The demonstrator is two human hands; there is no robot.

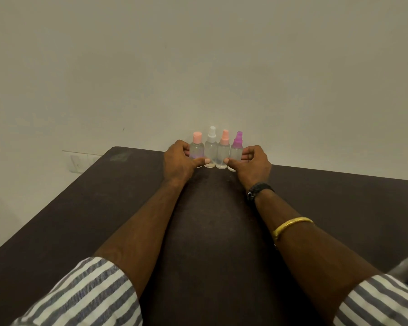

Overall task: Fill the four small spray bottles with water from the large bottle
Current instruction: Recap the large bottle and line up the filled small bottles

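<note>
Four small clear plastic spray bottles point(217, 154) stand upright in a tight row at the far edge of the dark brown table point(104, 208), right by the wall. L to R: pink-cap bottle point(196, 149), white-top bottle point(210, 147), pink-nozzle bottle point(223, 149), purple-top bottle point(236, 151). Left hand point(179, 162) curls round the pink-cap bottle and right hand point(254, 164) round the purple-top bottle, w/ the thumbs in front.

Dim, warm-toned light is falling evenly over the scene.
The wall point(198, 55) is showing a greyish cast, the dark table point(80, 220) is swallowing shadows, its edges are bowing toward the corners, and the striped sleeves point(80, 292) are blurring slightly.
</note>
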